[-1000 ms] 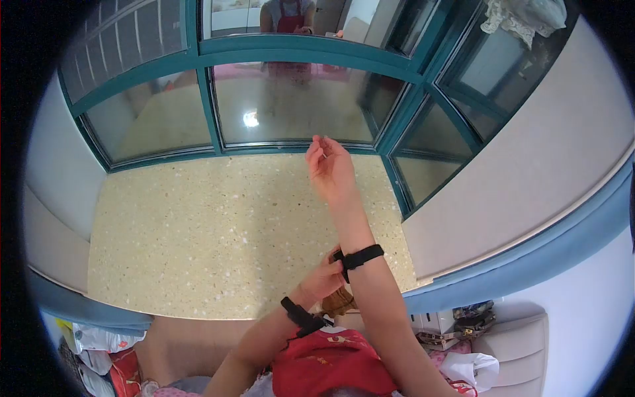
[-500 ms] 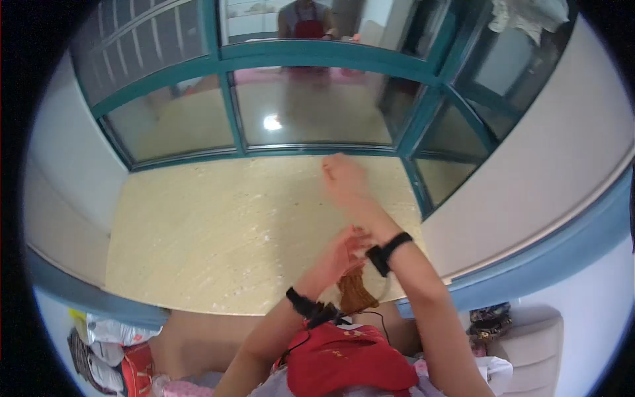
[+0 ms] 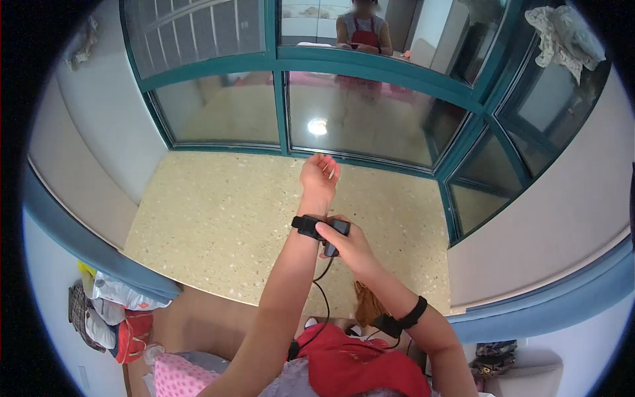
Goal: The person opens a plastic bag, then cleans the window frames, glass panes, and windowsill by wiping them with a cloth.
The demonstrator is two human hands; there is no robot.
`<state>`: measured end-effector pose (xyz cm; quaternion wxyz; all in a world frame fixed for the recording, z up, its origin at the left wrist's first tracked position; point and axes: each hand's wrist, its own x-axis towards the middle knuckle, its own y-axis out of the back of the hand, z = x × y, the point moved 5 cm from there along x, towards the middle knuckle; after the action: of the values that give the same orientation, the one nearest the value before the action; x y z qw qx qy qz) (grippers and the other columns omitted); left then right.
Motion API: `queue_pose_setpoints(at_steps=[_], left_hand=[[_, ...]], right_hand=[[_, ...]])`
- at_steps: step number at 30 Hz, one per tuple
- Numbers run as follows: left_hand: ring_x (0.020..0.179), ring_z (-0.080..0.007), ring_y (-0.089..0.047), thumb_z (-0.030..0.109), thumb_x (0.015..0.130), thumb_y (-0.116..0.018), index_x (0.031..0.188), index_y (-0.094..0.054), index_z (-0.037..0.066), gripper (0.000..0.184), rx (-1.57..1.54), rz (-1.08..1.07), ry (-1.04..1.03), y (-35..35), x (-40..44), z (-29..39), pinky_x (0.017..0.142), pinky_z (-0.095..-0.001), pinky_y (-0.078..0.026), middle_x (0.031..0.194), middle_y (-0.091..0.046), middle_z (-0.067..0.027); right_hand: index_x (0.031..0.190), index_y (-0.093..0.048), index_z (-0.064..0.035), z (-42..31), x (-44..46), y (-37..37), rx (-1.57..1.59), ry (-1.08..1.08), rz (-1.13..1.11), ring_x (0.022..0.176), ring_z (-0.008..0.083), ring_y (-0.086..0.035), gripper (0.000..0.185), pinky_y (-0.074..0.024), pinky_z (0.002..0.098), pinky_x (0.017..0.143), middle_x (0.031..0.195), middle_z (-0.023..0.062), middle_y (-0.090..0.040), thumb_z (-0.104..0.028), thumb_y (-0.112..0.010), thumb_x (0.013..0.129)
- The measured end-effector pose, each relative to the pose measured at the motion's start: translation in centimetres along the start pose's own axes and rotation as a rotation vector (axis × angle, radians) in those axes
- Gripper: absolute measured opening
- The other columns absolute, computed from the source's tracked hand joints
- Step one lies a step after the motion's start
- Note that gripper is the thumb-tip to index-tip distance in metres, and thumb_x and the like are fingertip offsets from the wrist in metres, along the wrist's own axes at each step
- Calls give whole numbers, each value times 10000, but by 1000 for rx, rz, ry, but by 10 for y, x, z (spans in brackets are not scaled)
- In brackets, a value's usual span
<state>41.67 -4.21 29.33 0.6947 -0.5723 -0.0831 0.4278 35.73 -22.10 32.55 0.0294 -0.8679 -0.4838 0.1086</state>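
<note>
My left hand (image 3: 320,177) is raised palm up over the pale speckled sill (image 3: 205,218). Its fingers curl loosely, apart, with nothing in them. A black strap (image 3: 305,226) circles that wrist. My right hand (image 3: 350,246) has its thumb and fingers closed on a small black device (image 3: 337,237) at the inner side of the left wrist. From the device a black cable (image 3: 327,304) runs down toward my body. On my right forearm sits another black strap (image 3: 415,312) with a black box (image 3: 388,325).
Teal-framed windows (image 3: 377,71) stand behind the sill. A brown cloth-like thing (image 3: 369,306) lies near its front edge. Bags (image 3: 132,334) are piled at the lower left, and a pink dotted cloth (image 3: 177,378) is nearby. Blue trim (image 3: 119,278) edges the opening.
My left arm has stretched forward, its hand now farther out. My right hand has drawn back and taken hold of the device at my left wrist. The view has shifted left.
</note>
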Motion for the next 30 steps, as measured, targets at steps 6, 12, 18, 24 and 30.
queue_pose_setpoints(at_steps=[6, 12, 18, 24, 30], left_hand=[[796, -271, -589, 61, 876, -609, 932, -539, 47, 90, 1274, -6, -1532, -70, -49, 31, 703, -400, -469, 840, -612, -98], [806, -297, -587, 70, 829, -649, 961, -561, 44, 160, 1538, -251, -1786, -131, -89, 20, 718, -412, -474, 860, -603, -117], [808, -148, -569, 162, 910, -617, 978, -569, 93, 108, 488, -385, -391, -143, -78, 29, 763, -346, -483, 872, -594, -28], [803, -128, -559, 183, 935, -601, 972, -558, 106, 96, 446, -663, -230, -155, -119, -13, 785, -321, -465, 865, -587, -11], [791, -127, -567, 194, 944, -599, 957, -560, 122, 83, 467, -718, -62, -132, -125, -45, 779, -328, -461, 840, -582, -2]], right_hand=[[975, -495, -17, -12, -27, -11, -219, 70, 107, 658, 136, -630, 346, -501, 286, 544, 738, 68, -613, -262, -723, 886], [1149, -466, -22, -13, -23, -11, -99, 284, -6, 828, 141, -638, 422, -536, 305, 687, 919, 104, -624, -245, -719, 895], [1359, -439, -82, -31, -10, 38, 306, -1, -351, 1013, 178, -607, 407, -539, 407, 879, 1115, 80, -604, -267, -547, 1012], [1382, -479, -71, -36, -4, 27, 307, -139, -467, 1049, 148, -587, 437, -526, 397, 925, 1219, 50, -592, -341, -489, 1039], [1294, -566, -37, -20, -15, 30, 50, -194, -536, 1108, 166, -609, 385, -536, 362, 888, 1213, 55, -634, -255, -599, 978]])
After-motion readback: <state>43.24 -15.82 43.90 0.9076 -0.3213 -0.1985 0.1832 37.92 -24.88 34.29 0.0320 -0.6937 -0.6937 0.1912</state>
